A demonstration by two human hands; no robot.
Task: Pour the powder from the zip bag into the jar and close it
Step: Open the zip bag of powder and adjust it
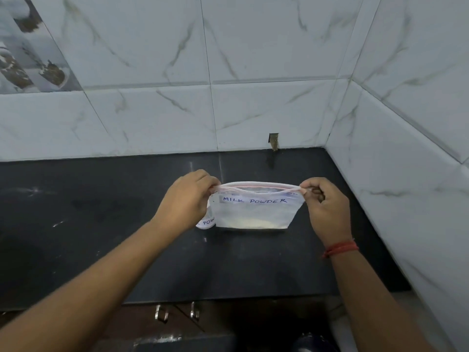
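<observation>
A clear zip bag (253, 212) labelled "MILK POWDER" hangs upright over the black counter, with pale powder settled at its bottom. My left hand (186, 199) pinches the bag's top left corner and my right hand (327, 207) pinches the top right corner, stretching the pink zip strip between them. The mouth looks slightly parted. Behind the bag's lower left corner a jar (205, 223) with a white label peeks out, mostly hidden by my left hand and the bag. Its lid cannot be seen.
The black stone counter (101, 237) runs to a tiled wall at the back and a tiled wall on the right (406, 199), forming a corner. The counter's front edge sits above cabinet doors with two metal handles (177, 312). A red thread band circles my right wrist.
</observation>
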